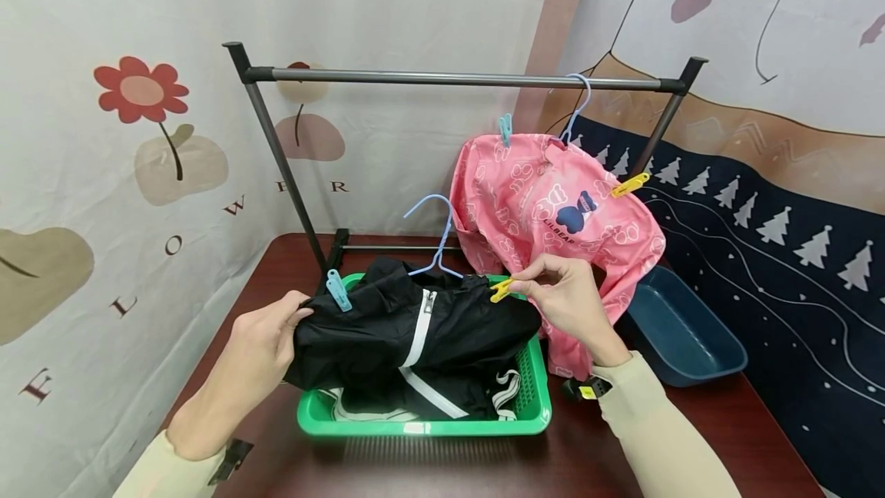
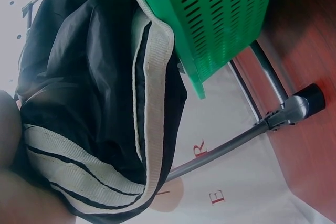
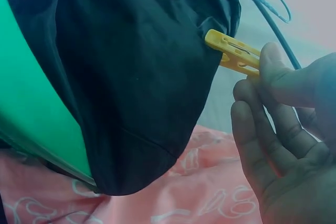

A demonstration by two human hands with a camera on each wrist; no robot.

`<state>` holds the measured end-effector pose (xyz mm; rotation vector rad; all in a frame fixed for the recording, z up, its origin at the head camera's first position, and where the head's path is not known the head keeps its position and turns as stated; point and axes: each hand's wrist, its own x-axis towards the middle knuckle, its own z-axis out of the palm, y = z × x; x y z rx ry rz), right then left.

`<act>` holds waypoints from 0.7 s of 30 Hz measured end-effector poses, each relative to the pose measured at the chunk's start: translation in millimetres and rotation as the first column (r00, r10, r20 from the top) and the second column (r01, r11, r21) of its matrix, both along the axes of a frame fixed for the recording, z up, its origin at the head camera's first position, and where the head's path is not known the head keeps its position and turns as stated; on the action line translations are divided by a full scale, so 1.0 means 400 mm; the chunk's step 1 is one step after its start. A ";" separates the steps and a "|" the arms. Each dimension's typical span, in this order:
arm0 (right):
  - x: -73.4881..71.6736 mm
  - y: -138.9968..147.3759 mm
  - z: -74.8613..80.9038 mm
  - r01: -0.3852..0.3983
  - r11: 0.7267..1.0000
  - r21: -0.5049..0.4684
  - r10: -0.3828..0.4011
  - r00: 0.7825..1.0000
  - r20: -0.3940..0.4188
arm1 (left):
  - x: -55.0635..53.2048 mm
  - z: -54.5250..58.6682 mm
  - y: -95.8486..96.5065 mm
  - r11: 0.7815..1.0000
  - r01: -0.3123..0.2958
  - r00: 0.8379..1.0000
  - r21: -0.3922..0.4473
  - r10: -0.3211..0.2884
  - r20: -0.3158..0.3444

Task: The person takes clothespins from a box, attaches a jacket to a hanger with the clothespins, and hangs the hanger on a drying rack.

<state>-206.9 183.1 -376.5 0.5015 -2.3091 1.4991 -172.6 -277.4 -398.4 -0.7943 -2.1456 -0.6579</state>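
A black jacket [image 1: 373, 336] with a white zip stripe lies over the green basket [image 1: 422, 429], a blue hanger [image 1: 440, 237] sticking up from its collar. My left hand [image 1: 256, 352] grips the jacket's left sleeve; the striped cuff [image 2: 155, 77] hangs beside it in the left wrist view. A blue clothespin [image 1: 338, 290] sits on the left shoulder. Between thumb and finger, my right hand [image 1: 567, 302] pinches a yellow clothespin [image 3: 236, 51], whose tip meets the jacket's edge at the right shoulder.
A pink jacket [image 1: 546, 206] with a blue and a yellow clothespin [image 1: 630, 185] hangs from the metal rack [image 1: 415, 78] on a hanger. A dark blue bin [image 1: 684, 329] stands at the right of the brown table [image 1: 256, 436].
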 end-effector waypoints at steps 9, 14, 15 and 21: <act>-0.013 -0.007 -0.009 -0.032 0.999 0.000 0.032 0.999 0.031 | 0.000 0.001 0.000 1.000 0.005 1.000 0.006 -0.005 -0.003; -0.016 -0.013 -0.012 -0.044 0.999 -0.012 0.044 0.997 0.063 | 0.001 0.002 0.001 1.000 0.000 1.000 0.006 0.000 -0.004; -0.016 -0.014 -0.013 -0.043 0.999 -0.017 0.044 0.996 0.075 | 0.001 0.002 0.002 1.000 -0.002 1.000 0.006 0.002 -0.003; -0.015 -0.014 -0.019 -0.037 0.999 0.003 0.036 0.993 0.111 | 0.001 0.000 0.002 1.000 -0.004 1.000 0.011 0.004 -0.002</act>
